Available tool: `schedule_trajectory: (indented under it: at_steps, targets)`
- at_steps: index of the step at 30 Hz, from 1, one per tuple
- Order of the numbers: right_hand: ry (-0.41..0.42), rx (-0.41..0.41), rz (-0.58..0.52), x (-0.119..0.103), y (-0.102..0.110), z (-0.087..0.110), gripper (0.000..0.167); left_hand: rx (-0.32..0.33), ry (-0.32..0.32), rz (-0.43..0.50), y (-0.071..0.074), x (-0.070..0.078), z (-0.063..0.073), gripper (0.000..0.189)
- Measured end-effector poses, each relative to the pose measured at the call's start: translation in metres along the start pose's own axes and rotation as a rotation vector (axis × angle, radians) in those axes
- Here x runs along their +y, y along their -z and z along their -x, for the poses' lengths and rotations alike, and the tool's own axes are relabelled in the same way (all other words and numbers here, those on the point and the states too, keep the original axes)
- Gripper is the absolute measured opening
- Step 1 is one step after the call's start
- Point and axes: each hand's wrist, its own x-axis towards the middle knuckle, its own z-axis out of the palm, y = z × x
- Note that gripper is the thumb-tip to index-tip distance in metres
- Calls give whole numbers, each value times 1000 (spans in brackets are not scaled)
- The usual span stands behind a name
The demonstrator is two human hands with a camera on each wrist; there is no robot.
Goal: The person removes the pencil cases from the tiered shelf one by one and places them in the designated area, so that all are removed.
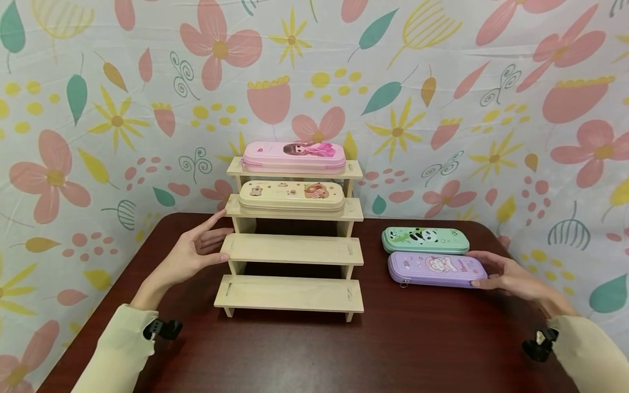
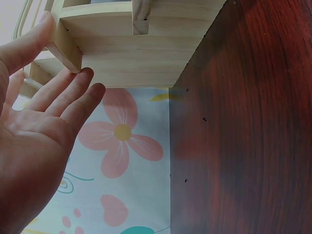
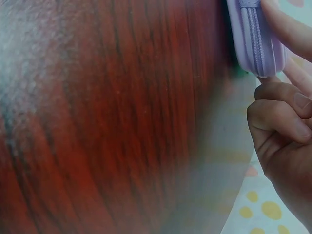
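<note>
A purple pencil case [image 1: 434, 268] lies on the table with its zipper side toward me. My right hand [image 1: 513, 278] pinches its right end between thumb and fingers; in the right wrist view the other fingers [image 3: 278, 109] curl below the zipped end [image 3: 256, 39]. Just behind it is a green panda pencil case [image 1: 425, 241]. My left hand [image 1: 194, 248] touches the left side of a wooden step rack [image 1: 290, 293], thumb by the second step from the bottom, index finger at the step above, fingers nearly straight. The left wrist view shows fingertips against a board end [image 2: 66, 48].
A pink pencil case [image 1: 295, 158] lies on the rack's top step and a cream one [image 1: 292, 197] on the step below. The dark wooden table [image 1: 314, 355] bears everything. A flowered cloth [image 1: 314, 65] hangs behind.
</note>
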Motion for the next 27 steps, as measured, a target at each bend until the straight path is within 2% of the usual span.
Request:
schedule_trajectory:
  at_steps: [4, 11, 14, 18, 21, 27]
  targets:
    - [27, 4, -21, 3, 1, 0, 59, 0, 1, 1, 0, 1, 0, 98]
    - [7, 34, 15, 2, -1, 0, 66, 2, -8, 6, 0, 0, 1, 98]
    - [12, 52, 26, 2, 1, -1, 63, 5, -9, 6, 1, 1, 1, 98]
    - [-15, 71, 43, 1, 1, -3, 63, 7, -8, 5, 1, 1, 0, 97]
    - [-49, 63, 58, -1, 0, -2, 69, 4, -8, 9, 0, 0, 0, 98]
    - [-65, 59, 54, -4, -1, -1, 73, 1, -8, 17, -1, 1, 0, 98]
